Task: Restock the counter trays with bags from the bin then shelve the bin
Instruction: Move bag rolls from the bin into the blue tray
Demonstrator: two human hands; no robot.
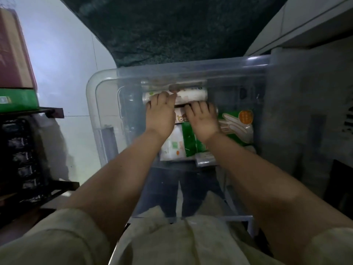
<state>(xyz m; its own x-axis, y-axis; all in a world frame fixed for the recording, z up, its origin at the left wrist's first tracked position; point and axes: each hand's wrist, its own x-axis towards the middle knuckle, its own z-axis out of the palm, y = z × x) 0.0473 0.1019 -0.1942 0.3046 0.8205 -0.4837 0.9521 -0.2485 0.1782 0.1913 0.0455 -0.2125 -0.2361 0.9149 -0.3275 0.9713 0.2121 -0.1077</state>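
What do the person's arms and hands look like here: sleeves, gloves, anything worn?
Both hands are bare: left hand, right hand. No gloves, rings or watch show. The forearms are uncovered, and short, loose, pale beige sleeves end near the elbows. No markings are visible on the fabric.

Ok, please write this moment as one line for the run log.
stage: picking from clear bin | left hand: on white roll | right hand: on packs beside green glove pack | grip: unclear | bin: not shelved

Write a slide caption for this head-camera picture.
Both hands, left and right, reach into a clear plastic bin of packaged bags.
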